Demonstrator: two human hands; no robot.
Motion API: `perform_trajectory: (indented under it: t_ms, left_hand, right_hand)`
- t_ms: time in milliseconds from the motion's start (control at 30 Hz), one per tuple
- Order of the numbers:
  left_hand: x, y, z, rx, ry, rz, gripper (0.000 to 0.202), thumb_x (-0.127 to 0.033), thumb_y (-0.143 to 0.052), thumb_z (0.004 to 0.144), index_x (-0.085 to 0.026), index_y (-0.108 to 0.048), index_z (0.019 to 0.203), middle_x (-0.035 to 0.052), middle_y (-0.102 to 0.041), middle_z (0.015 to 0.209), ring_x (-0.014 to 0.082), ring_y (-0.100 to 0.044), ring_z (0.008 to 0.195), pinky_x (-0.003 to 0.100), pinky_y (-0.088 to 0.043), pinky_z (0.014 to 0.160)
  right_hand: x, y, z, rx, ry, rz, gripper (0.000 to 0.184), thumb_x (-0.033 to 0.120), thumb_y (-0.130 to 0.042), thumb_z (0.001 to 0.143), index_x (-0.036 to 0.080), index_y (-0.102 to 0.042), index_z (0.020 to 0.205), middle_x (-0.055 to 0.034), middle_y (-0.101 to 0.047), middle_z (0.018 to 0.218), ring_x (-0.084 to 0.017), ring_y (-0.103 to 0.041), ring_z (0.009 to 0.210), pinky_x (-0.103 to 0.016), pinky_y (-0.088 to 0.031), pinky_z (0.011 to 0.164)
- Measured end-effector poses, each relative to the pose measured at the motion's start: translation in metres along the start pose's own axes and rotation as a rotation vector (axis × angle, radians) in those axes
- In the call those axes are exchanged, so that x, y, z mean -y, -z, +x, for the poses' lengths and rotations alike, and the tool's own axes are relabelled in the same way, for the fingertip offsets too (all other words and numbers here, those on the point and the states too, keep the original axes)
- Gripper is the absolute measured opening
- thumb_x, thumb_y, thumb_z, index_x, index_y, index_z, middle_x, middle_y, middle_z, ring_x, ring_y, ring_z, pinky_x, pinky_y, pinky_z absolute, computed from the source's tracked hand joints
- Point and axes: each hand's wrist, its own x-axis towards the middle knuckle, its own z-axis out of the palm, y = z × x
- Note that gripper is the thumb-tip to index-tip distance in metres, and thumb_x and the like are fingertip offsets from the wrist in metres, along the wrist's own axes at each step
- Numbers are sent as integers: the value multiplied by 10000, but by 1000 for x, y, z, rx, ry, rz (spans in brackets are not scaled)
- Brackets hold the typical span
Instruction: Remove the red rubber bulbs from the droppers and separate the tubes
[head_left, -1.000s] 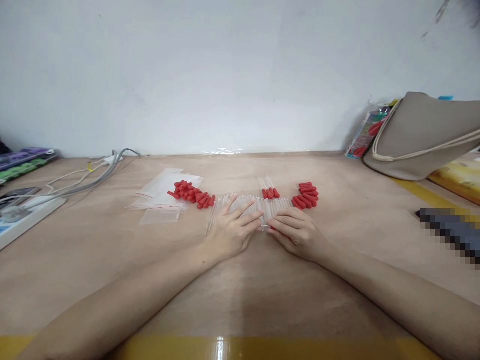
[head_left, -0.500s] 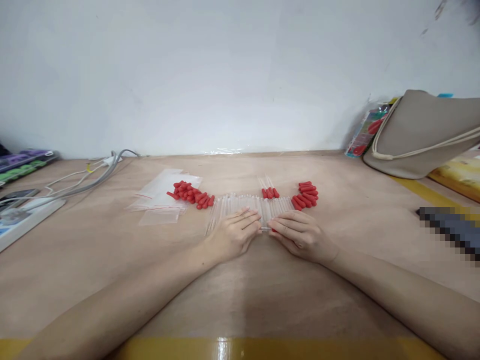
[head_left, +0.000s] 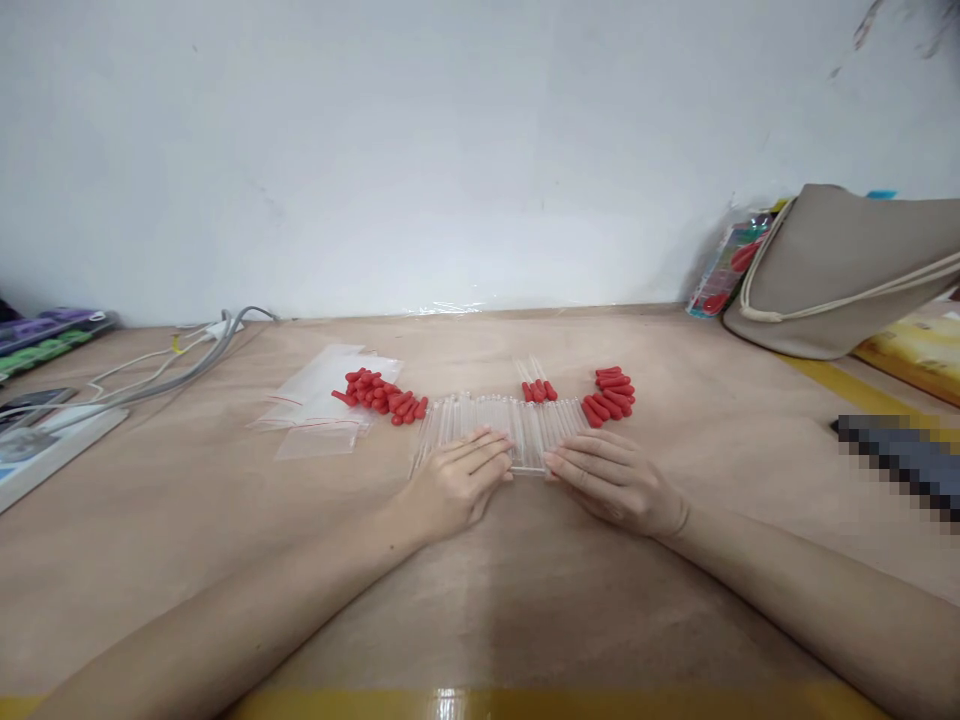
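A row of clear glass dropper tubes [head_left: 491, 412] lies side by side on the table, partly covered by my fingers. My left hand [head_left: 459, 480] is closed, its fingertips pinching one end of a glass dropper tube [head_left: 529, 471] that lies crosswise at the near side of the row. Opposite it, my right hand [head_left: 619, 478] closes over the other end, which its fingers hide. Just beyond the row are several droppers fitted with red rubber bulbs [head_left: 538, 391]. Loose red rubber bulbs are piled to the left [head_left: 379, 392] and to the right [head_left: 611, 397].
Clear zip bags [head_left: 319, 440] lie under and beside the left bulb pile. A white power strip [head_left: 64, 450] with grey cables [head_left: 214, 350] sits at far left. On the right are a grey-brown bag [head_left: 847, 270], a colourful package [head_left: 727, 265] and a pixelated dark object [head_left: 900, 455].
My hands have drawn slightly apart, showing more of the crosswise tube between them. The red spot at my right fingertips is out of sight now. The view has shifted a little.
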Motion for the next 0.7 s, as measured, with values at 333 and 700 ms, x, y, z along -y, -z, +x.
perform_trajectory:
  t_ms: [333, 700]
  left_hand:
    - [17, 3, 11, -16, 241, 175, 314, -124, -366, 867, -138, -476, 1161, 32, -423, 757, 128, -417, 648, 229, -399, 536]
    - [10, -24, 48, 51, 139, 87, 226, -22, -361, 808, -136, -518, 923, 56, -539, 842, 160, -520, 796, 274, -477, 716]
  right_hand:
    - [-36, 8, 8, -156, -507, -44, 178, 216, -562, 808, 197, -662, 954, -58, -582, 776, -140, -548, 681, -267, -465, 561]
    - [-124, 35, 7, -27, -1477, 354, 128, 128, -622, 675, 130, -617, 803, -15, -573, 650, -83, -496, 520, -229, -420, 507]
